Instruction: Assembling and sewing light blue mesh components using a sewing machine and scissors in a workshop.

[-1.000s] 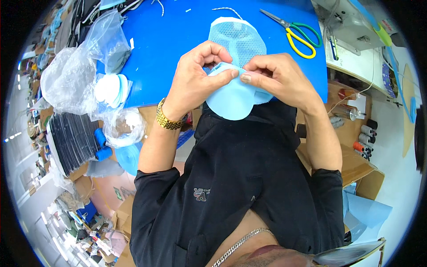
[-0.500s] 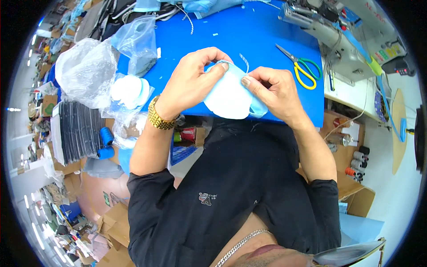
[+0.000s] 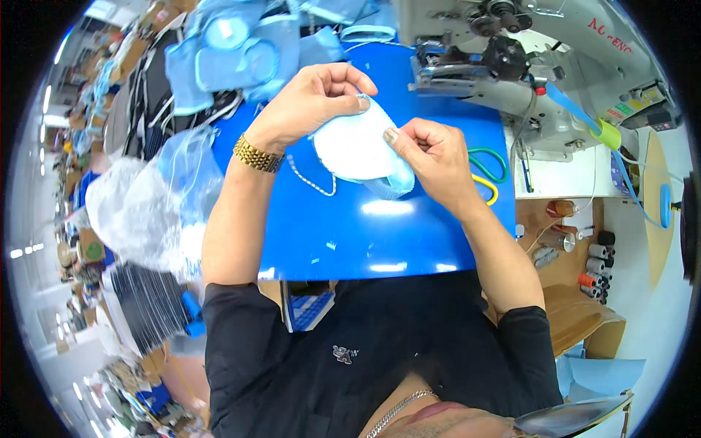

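Observation:
A rounded white fabric pad (image 3: 349,146) is held up above the blue table, stretched between my two hands. My left hand (image 3: 321,102) pinches its upper edge between thumb and forefinger. At its right edge, my right hand (image 3: 438,160) grips it with the thumb on the white face. Light blue fabric (image 3: 394,181) shows along the pad's lower right side. A thin pale patterned strip (image 3: 312,185) dangles below the pad's left side; where it joins is hidden. Beside my right hand are scissors with green and yellow handles (image 3: 491,164), their blades hidden behind it.
A sewing machine (image 3: 475,87) stands at the far right of the blue table (image 3: 350,252). Light blue cut pieces (image 3: 248,55) are heaped at the far left. Clear plastic bags (image 3: 139,212) lie at the left edge, with stacked dark sheets (image 3: 150,299) below. Thread spools (image 3: 597,266) stand at right.
My view has shifted, showing more of the table's near part and the blue pieces. Both hands still hold the pad, now tilted differently, with its strip hanging on the left.

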`<act>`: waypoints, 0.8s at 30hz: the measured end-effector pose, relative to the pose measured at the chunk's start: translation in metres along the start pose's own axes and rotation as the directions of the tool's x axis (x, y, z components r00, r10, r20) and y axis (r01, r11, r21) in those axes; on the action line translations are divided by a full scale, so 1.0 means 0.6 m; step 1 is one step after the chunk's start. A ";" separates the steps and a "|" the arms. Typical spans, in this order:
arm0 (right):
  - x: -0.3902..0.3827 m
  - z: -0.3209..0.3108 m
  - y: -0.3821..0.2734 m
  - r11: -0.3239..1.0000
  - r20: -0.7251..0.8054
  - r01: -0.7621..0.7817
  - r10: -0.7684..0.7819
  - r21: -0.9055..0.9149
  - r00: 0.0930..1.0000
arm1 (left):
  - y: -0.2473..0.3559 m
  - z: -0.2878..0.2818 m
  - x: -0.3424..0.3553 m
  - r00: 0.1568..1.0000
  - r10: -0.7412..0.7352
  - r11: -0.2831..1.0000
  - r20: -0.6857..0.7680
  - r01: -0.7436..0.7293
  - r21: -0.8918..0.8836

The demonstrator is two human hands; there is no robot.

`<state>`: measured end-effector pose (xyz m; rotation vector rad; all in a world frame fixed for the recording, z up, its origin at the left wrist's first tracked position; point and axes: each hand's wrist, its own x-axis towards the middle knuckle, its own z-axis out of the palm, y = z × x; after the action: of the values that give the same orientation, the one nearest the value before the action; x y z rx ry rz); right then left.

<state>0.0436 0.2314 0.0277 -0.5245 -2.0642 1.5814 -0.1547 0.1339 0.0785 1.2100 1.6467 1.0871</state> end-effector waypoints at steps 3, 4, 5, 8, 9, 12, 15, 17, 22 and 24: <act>0.024 -0.021 0.010 1.000 -0.056 -0.010 0.010 0.000 0.998 | -0.011 -0.004 0.060 0.995 -0.032 0.962 0.099 0.058 -0.266; 0.030 -0.030 0.012 0.999 -0.065 -0.021 0.023 0.027 0.998 | -0.011 0.000 0.076 0.994 -0.035 0.962 0.108 0.063 -0.264; 0.037 -0.036 0.015 0.998 -0.070 -0.031 0.035 0.056 0.997 | -0.010 0.004 0.089 0.996 -0.032 0.947 0.088 0.059 -0.316; 0.049 -0.053 0.020 0.995 -0.080 -0.073 0.078 0.062 0.994 | -0.013 0.017 0.110 0.999 -0.042 0.932 0.014 0.044 -0.359; 0.052 -0.057 0.019 0.993 -0.076 -0.106 0.111 0.058 0.991 | -0.014 0.015 0.115 0.998 -0.050 0.928 0.030 0.058 -0.367; 0.057 -0.062 0.024 0.995 -0.082 -0.099 0.100 0.018 0.992 | -0.016 0.022 0.120 0.998 -0.064 0.910 0.024 0.069 -0.408; 0.063 -0.067 0.027 0.994 -0.069 -0.107 0.108 0.020 0.992 | -0.015 0.027 0.121 0.998 -0.069 0.890 -0.005 0.059 -0.452; 0.063 -0.069 0.028 0.996 -0.072 -0.092 0.092 0.004 0.993 | -0.014 0.029 0.120 0.998 -0.067 0.885 -0.015 0.052 -0.462; 0.066 -0.074 0.026 0.997 -0.077 -0.071 0.071 -0.007 0.995 | -0.017 0.034 0.122 0.995 -0.090 0.873 -0.047 0.056 -0.484; 0.067 -0.073 0.027 0.997 -0.083 -0.080 0.080 0.003 0.993 | -0.019 0.035 0.124 0.995 -0.083 0.873 -0.054 0.046 -0.486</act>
<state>0.0372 0.2929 0.0271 -0.6700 -2.0044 1.5762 -0.1543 0.2075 0.0530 0.7862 1.3380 1.4106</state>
